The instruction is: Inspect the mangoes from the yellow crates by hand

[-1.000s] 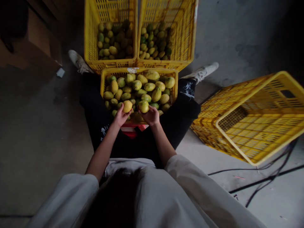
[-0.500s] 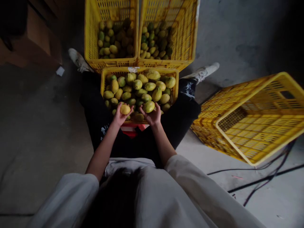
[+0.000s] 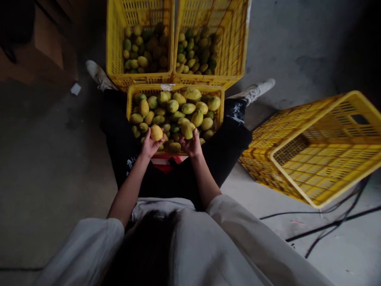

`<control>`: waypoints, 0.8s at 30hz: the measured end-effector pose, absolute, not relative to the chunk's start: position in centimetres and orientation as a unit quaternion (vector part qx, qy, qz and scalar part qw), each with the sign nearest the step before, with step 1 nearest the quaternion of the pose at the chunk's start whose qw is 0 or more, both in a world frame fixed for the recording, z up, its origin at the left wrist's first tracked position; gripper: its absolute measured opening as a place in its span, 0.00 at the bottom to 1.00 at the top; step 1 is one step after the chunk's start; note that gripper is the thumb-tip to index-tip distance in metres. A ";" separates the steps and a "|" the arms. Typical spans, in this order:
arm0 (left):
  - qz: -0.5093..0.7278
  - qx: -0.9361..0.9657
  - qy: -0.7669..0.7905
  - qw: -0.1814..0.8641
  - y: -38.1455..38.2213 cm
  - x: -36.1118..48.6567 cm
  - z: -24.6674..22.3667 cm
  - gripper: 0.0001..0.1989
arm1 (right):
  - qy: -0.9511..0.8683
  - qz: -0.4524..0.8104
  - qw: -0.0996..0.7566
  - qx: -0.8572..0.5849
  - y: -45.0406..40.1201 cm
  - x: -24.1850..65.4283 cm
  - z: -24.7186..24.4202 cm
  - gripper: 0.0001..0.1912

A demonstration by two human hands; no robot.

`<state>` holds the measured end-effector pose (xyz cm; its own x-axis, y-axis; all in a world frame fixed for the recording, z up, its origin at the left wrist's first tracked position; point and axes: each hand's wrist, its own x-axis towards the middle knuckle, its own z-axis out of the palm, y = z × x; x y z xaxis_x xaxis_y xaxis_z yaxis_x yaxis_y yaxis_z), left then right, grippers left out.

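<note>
A yellow crate (image 3: pixel 129 104) heaped with green-yellow mangoes sits between my spread legs. My left hand (image 3: pixel 149 146) grips a yellow mango (image 3: pixel 156 132) over the crate's near left corner. My right hand (image 3: pixel 192 145) grips a greener mango (image 3: pixel 188 130) just above the pile at the near edge. Both hands are close together, palms up, with the fruit held at the fingertips.
Two tall yellow crates, the left one (image 3: pixel 113 47) and the right one (image 3: pixel 238 51), stand beyond, each partly filled with mangoes. A yellow crate with nothing in it (image 3: pixel 321 151) lies tipped on the floor at right. Black cables (image 3: pixel 327 226) cross the concrete. Cardboard boxes (image 3: pixel 44 43) sit at far left.
Both hands lifted and turned their mangoes slightly; the right hand's fruit rose and rotated upright. The left hand's mango shifted a little upward.
</note>
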<state>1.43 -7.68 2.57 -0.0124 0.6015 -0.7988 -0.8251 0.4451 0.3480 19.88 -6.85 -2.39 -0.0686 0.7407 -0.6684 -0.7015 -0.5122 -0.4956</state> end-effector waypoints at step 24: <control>0.486 -0.198 0.513 0.679 -7.5 1.4 1.3 0.25 | 0.144 0.717 0.546 -0.409 -7.9 22.2 -1.8 0.16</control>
